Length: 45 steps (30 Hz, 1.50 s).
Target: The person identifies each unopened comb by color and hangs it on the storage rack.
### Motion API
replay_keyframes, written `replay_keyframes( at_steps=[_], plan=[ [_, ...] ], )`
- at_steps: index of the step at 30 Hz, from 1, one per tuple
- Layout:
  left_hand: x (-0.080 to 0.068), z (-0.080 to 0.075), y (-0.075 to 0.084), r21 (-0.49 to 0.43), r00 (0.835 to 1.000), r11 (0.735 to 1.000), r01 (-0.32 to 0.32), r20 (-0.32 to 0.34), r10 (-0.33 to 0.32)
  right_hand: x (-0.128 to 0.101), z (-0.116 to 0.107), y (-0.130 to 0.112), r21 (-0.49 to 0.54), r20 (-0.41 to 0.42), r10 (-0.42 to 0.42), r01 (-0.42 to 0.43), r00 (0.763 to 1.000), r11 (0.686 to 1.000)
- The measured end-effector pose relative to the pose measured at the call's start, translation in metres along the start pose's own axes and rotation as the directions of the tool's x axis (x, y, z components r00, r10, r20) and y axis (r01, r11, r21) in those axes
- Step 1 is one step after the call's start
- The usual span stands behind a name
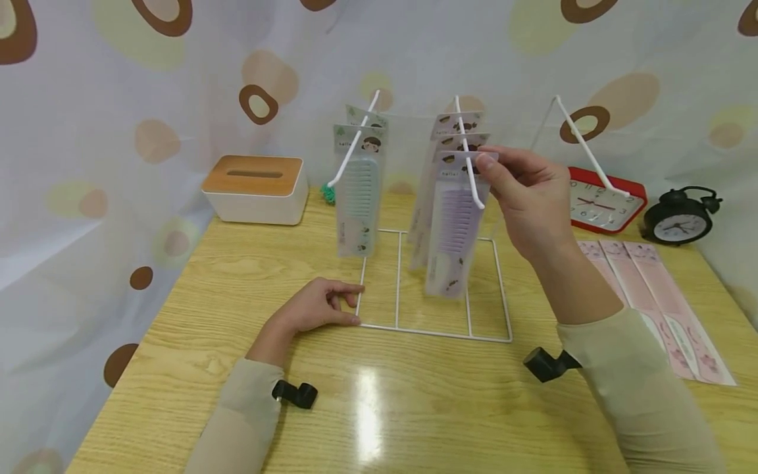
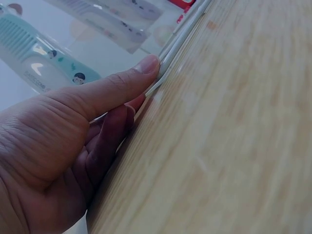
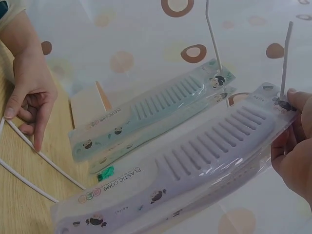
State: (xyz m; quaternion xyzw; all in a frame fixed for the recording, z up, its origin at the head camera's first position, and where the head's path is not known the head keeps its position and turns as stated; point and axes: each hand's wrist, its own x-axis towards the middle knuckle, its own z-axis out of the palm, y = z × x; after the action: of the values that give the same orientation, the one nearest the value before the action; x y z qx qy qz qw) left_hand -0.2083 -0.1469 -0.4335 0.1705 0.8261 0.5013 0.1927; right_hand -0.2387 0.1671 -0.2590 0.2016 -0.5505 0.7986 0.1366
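Observation:
My right hand (image 1: 535,201) pinches the top corner of a packaged purple comb (image 1: 453,224) between thumb and fingers. The comb's package hangs on the middle prong (image 1: 474,178) of a white wire display rack (image 1: 435,332), in front of further purple packages. Packaged mint-green combs (image 3: 161,105) hang from the left prong (image 1: 349,158). Down at the base, my left hand (image 1: 314,304) touches the rack's left front corner; its thumb and index finger (image 3: 41,124) reach the wire, apart from each other. In the left wrist view the left thumb (image 2: 122,85) presses the wire; the other fingers are partly hidden.
The rack's right prong (image 1: 592,151) carries no package. Behind stand a tissue box (image 1: 260,207), a red clock (image 1: 616,204) and a black alarm clock (image 1: 678,220). Several pink packages (image 1: 663,296) lie at the right of the table (image 1: 296,421). A patterned curtain (image 1: 177,99) hangs behind.

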Motion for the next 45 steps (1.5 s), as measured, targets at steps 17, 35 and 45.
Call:
replay_keyframes(
  at_steps=[17, 35, 45],
  plan=[
    [0.000, 0.001, -0.003, -0.003, 1.000, 1.000, 0.020, -0.016, -0.020, -0.029, -0.095, 0.015, -0.606, 0.060, 0.282, -0.190, 0.958, 0.772],
    [-0.001, 0.002, -0.002, 0.017, 1.000, 1.000, 0.013, 0.002, -0.013, -0.016, -0.305, 0.044, -0.979, -0.063, 0.631, -0.172, 0.773, 0.113],
    [-0.001, 0.001, -0.001, 0.016, 1.000, 1.000, 0.018, 0.000, -0.018, -0.004, -0.343, 0.047, -0.991, -0.061, 0.743, -0.130, 0.666, 0.036]
  ],
)
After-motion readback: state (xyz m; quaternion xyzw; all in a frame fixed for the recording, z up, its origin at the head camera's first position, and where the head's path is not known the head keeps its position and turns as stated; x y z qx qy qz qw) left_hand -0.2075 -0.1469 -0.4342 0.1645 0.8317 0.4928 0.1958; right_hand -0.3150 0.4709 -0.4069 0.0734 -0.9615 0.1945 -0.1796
